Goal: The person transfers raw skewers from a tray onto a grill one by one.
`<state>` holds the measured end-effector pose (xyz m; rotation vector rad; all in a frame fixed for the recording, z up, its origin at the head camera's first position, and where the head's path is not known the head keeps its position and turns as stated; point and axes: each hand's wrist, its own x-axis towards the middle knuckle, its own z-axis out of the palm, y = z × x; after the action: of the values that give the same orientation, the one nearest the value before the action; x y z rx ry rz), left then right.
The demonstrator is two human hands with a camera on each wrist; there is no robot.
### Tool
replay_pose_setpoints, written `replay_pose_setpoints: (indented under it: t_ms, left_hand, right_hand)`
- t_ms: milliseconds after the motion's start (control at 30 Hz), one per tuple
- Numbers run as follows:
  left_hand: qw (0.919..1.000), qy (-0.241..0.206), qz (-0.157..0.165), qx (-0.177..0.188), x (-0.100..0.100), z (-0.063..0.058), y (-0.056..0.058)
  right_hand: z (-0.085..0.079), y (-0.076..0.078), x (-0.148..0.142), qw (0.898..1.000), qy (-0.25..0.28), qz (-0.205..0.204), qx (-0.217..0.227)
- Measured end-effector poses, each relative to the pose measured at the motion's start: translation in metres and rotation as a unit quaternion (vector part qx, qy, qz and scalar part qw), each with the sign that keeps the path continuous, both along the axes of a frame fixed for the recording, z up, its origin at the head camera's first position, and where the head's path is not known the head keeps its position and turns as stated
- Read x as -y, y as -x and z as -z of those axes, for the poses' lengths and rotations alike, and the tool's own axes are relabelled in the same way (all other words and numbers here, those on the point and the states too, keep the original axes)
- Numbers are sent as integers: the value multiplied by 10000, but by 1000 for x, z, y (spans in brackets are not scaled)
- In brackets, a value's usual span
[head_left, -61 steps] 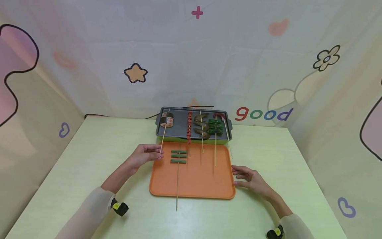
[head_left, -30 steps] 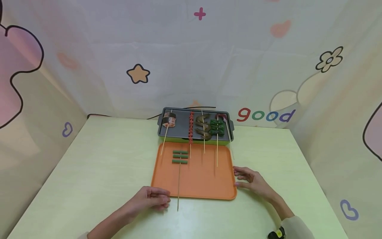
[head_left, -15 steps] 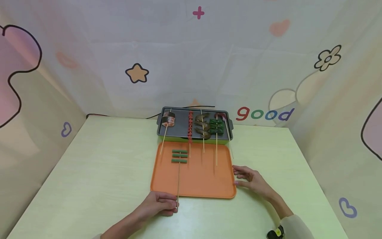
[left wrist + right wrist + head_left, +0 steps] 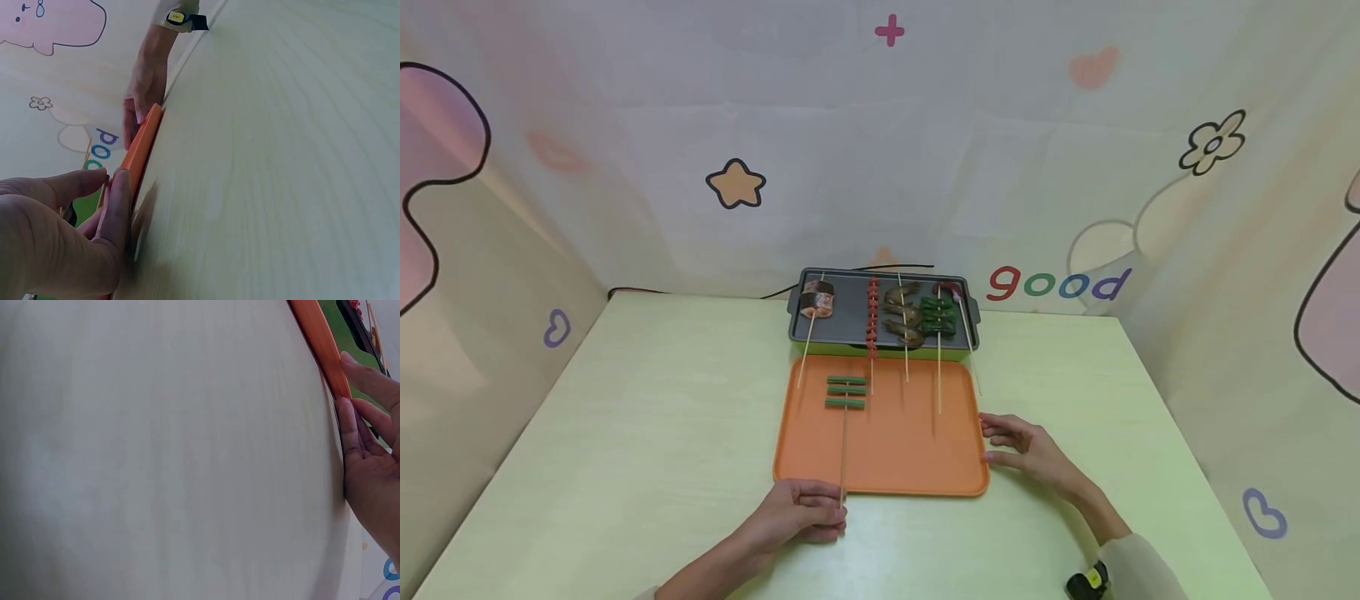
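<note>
My left hand (image 4: 797, 514) pinches the lower end of a thin wooden skewer at the front edge of an orange tray (image 4: 917, 458). That skewer carries three short green bean-like pieces (image 4: 846, 391), which lie on the tray's left half. In the left wrist view, thumb and fingertips of my left hand (image 4: 75, 219) meet on the stick beside the tray rim. With thumb and fingers, my right hand (image 4: 1033, 457) holds the tray's right edge; in the right wrist view its thumb (image 4: 359, 367) touches the orange rim, the other fingers lying against its outer side.
Behind the tray stands a dark grill pan (image 4: 853, 321) on a green base. Across it lie skewers: a black-and-pink roll (image 4: 817, 300), small red pieces (image 4: 872, 317), shrimp (image 4: 904, 315), folded green leaves (image 4: 938, 317) and a dark red piece (image 4: 951, 289). Their sticks overhang the tray.
My left hand let go of the roll skewer, now lying on the pan, moved down toward me and took the green-piece skewer's end. My right hand stayed at the tray's edge.
</note>
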<state>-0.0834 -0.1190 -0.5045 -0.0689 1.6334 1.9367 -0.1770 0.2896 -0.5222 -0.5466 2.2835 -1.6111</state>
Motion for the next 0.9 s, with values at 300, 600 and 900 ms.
replay_pose_setpoints:
  t_ms: [300,600,900]
  left_hand:
    - [9997,-210,-125,27,4,2,-2]
    - [9997,-246,-68,-54,8,-4,-3]
    - [9997,-32,60,-230,12,-6,-8]
  right_hand:
    - [1,1,2,10000,44,-29,23]
    - [2,1,2,9999,93,-73,-79]
    - [1,0,1,10000,33,5,-11]
